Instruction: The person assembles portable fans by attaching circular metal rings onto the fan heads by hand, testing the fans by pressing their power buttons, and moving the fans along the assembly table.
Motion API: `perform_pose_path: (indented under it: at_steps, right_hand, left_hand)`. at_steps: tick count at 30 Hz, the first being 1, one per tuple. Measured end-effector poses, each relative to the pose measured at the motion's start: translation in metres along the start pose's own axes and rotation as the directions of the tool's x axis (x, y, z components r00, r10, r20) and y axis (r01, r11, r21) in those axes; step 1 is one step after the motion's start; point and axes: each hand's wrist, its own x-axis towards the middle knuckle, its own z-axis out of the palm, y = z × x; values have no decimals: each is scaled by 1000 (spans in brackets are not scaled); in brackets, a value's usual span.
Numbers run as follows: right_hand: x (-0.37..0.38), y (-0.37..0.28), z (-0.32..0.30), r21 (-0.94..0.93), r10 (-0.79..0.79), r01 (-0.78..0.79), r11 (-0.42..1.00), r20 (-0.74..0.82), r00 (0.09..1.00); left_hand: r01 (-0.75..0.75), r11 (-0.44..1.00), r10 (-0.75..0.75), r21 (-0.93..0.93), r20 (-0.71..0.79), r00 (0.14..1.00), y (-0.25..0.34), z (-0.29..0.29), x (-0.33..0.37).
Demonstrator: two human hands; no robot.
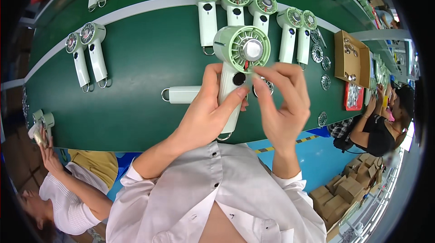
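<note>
My left hand (201,114) is closed around the white handle of a handheld fan (226,95), its thumb lying below the round black button. The fan's light green head is tilted up, showing a silver hub and a small red piece in the slot at its lower rim. At that rim, the thumb and index finger of my right hand (285,102) come together, slightly blurred; whatever they pinch is too small to make out. Behind my left hand lies a white handle with a wire loop (183,94). A round ring-like part (263,87) shows partly behind my right fingers.
Several green-headed fans (207,16) lie along the far edge, and two more fans (93,50) at the left. Loose metal rings (325,82), a cardboard box (340,57) and a red tray (353,97) are at the right. Co-workers sit left (74,193) and right (383,129).
</note>
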Motion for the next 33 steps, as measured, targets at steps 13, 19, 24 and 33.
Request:
perform_pose_path:
  at_steps: [13, 19, 24, 33]
  right_hand:
    - [1, 7, 9, -136, -166, 162, 977, -18, 986]
    - [12, 12, -9, -351, -403, 433, 831, 156, 902]
    - [19, 7, -19, -358, -458, 529, 769, 269, 847]
    - [35, 11, -31, -218, -571, 704, 676, 450, 687]
  left_hand:
    - [-44, 999, 45, 23, -28, 999, 4, 0, -7]
    - [38, 999, -38, 19, 33, 999, 17, -10, -12]
    - [99, 993, -103, 61, 62, 993, 26, -15, -15]
    - [121, 952, -161, 281, 123, 979, 35, -26, -20]
